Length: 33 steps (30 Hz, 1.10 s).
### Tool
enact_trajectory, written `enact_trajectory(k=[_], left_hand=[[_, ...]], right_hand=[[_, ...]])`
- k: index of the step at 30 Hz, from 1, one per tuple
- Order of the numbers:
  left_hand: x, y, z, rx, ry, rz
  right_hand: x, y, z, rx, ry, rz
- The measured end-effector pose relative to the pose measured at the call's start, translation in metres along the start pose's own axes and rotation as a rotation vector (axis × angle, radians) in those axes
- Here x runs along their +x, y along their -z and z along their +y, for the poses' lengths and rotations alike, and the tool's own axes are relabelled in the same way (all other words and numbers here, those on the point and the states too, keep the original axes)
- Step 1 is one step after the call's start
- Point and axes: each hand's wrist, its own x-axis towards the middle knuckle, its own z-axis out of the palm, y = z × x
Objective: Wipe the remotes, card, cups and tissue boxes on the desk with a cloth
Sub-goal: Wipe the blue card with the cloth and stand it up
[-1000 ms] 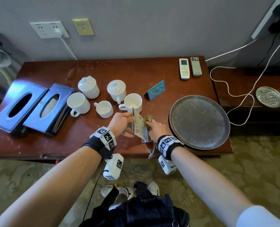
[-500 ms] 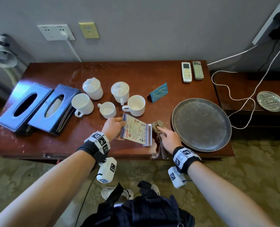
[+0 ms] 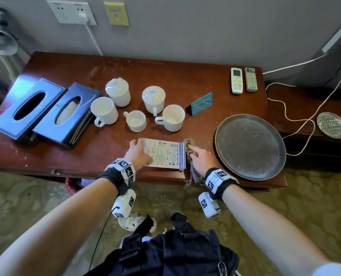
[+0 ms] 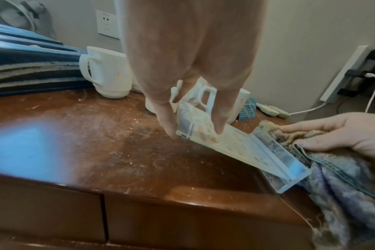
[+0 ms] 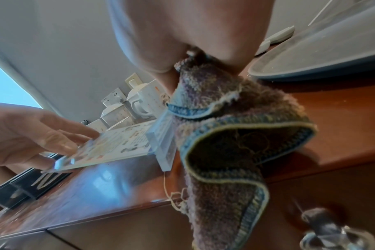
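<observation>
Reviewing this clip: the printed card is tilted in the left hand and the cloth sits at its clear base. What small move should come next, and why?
Probably draw the cloth leftward across the card. The right hand holds the cloth against the card's clear base edge, the left hand steadies the far edge off the desk, and the printed face lies bare between them.

Left hand holding tilted card, right hand gripping cloth, dusty desk
</observation>
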Motion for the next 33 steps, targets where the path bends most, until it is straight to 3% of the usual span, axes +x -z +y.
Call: enact_trajectory(k=[7,14,24,33], left_hand=[[0.004,-0.012,0.003,0.125,-0.063,-0.12],[-0.001,-0.046,0.022,0.427,-0.215,-0.26],[0.009,-0.066,0.039,0.573,-0.283,-0.21],[0.008,-0.078,0.041,0.511,-0.3,-0.144]], right_hand=[[0.0,0.0,-0.01,0.015,-0.018,-0.011],[0.001,0.008,-0.013,-0.024,-0.014,0.002],[-0.006,0.032,-0.003,-0.155,0.047,0.005],[-0.009,0.035,0.008,-0.134,0.045,-0.019]])
